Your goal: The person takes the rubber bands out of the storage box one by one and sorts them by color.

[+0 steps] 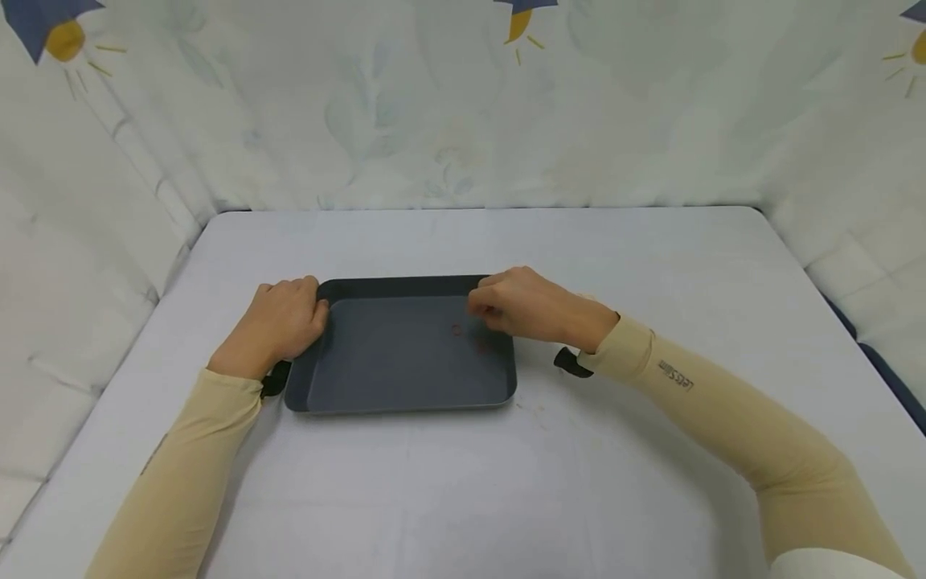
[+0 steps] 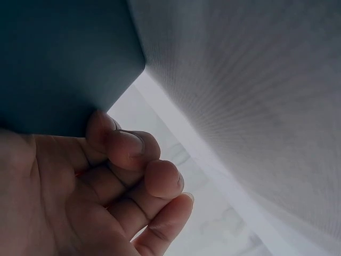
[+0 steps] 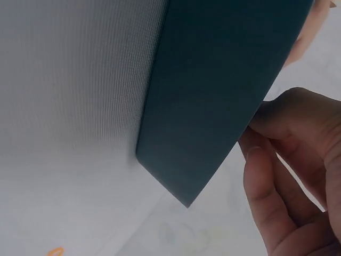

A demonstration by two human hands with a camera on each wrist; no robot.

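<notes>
A: Item one, left hand (image 1: 278, 326). State of grip?

B: Fingers curled over the left rim of the dark grey tray (image 1: 405, 378), near its far-left corner. The left wrist view shows the fingers (image 2: 133, 146) bent against the tray's edge (image 2: 64, 64). Holding the tray.

A: Item two, right hand (image 1: 531, 310).

B: At the tray's far-right corner, knuckles up, fingers bent downward over the rim and the tray's inner floor. In the right wrist view the fingertips (image 3: 261, 160) lie against the tray's edge (image 3: 213, 96). Grip narrow, on the tray; how firmly, I cannot tell.

A: Tray, location?

B: Flat on the worktop (image 1: 470, 482), a little left of centre, long side toward the person. Rectangular, rounded corners, shallow raised rim. Small reddish specks (image 1: 457, 329) on its floor, just beside the right hand's fingers.

A: Attachments to the arms?

B: Beige sleeves on both forearms; the right sleeve (image 1: 723, 426) carries small print near the wrist. A black strap (image 1: 571, 362) at the right wrist, another dark one (image 1: 275, 379) at the left wrist.

A: Surroundings?

B: Worktop covered in pale grey-white material. Behind and to both sides, a light patterned cloth backdrop (image 1: 463, 112) with blue and yellow motifs along its top.
</notes>
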